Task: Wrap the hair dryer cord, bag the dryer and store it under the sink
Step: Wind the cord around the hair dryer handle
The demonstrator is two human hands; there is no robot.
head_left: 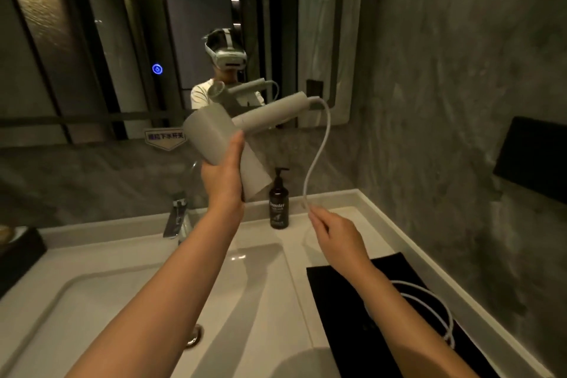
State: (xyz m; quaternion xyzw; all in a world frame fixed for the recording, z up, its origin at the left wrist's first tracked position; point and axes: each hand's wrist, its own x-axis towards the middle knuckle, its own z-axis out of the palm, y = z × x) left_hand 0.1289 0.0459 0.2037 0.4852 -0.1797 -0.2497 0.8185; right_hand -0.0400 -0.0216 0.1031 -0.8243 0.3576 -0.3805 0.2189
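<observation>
My left hand (223, 175) grips the barrel of a grey hair dryer (211, 138) and holds it up in front of the mirror, handle pointing up and to the right. A white cord (320, 147) leaves the handle's end and hangs down in a curve to my right hand (336, 233), which pinches it above the counter. The rest of the cord lies in loops (429, 307) on a black bag (346, 288) spread flat on the counter at the right.
A white sink basin (251, 301) with a drain lies below my arms. A chrome tap (175, 218) stands at its back, beside a dark pump bottle (278, 205). A black box (18, 255) sits at the far left. Grey wall closes the right side.
</observation>
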